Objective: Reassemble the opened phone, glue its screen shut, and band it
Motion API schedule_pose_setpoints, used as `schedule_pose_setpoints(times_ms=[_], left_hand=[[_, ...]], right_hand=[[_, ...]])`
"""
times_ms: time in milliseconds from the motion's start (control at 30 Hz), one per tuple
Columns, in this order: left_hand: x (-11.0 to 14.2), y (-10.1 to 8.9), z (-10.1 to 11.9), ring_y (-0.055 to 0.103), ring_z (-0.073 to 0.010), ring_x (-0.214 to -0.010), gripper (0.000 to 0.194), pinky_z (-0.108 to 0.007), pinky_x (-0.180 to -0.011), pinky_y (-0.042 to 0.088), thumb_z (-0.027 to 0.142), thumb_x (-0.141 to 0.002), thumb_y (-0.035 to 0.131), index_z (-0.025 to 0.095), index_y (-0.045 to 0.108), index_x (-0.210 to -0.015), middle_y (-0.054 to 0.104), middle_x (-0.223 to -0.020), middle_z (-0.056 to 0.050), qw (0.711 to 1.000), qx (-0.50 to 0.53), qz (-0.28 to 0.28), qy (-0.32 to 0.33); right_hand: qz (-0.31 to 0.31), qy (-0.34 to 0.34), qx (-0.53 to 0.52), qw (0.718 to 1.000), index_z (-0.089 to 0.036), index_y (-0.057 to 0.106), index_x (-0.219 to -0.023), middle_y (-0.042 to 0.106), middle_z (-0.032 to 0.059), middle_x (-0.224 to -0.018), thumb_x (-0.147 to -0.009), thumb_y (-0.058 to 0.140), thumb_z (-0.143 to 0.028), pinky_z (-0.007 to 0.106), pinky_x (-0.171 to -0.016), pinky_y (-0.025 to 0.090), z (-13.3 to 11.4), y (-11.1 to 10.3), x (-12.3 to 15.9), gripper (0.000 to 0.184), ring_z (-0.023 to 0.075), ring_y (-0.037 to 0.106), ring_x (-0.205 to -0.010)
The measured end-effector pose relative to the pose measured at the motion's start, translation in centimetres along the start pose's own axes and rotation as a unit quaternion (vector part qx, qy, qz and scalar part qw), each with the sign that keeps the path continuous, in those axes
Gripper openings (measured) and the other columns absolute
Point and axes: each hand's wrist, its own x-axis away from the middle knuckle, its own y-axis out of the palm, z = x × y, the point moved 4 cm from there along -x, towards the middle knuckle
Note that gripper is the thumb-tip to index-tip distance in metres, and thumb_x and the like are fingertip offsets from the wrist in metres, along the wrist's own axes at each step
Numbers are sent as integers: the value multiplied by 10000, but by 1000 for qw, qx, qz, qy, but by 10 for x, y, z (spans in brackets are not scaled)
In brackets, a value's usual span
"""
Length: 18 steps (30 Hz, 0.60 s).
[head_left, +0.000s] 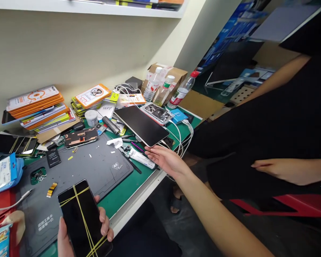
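Note:
My left hand (104,225) grips a black smartphone (81,217), its thumb on one side and its fingers on the other. Yellow rubber bands cross the phone's dark screen. Out to the right, my right hand (167,160) is at the near corner of a dark-screened tablet (143,125), fingers against its edge; how far they reach beneath is hidden. The tablet lies slanted over other items. Just below that hand is a white tube (141,159). A grey work mat (88,175) spreads beyond the phone, with an opened phone (81,137) at its back edge.
Stacks of orange-edged boxes (37,103) line the wall. Several bottles (180,91) stand behind the tablet, near a blue charger (178,116) with white cables. A battery (53,157) and flex cable (51,190) lie on the mat. At right stands a person, one hand (291,171) lowered.

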Motion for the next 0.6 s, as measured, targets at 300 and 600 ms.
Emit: schedule_pose_setpoints(times_ms=[300, 600], left_hand=[[-7, 10, -4, 616, -198, -657, 777, -382, -606, 599, 714, -648, 970, 209, 816, -1219, 673, -845, -48, 996, -77, 31, -34], [-16, 46, -37, 637, -204, -670, 671, -369, -626, 600, 682, -766, 914, 204, 814, -1226, 694, -868, -64, 994, -90, 8, -58]], right_hand=[[161, -20, 95, 982, -191, 667, -1388, 691, 115, -1377, -1058, 721, -483, 489, -987, 645, 72, -99, 49, 444, 262, 712, -1169], [254, -87, 274, 924, -193, 656, -1413, 684, 118, -1399, -1053, 733, -459, 502, -1003, 642, 76, -145, 5, 454, 269, 709, -1187]])
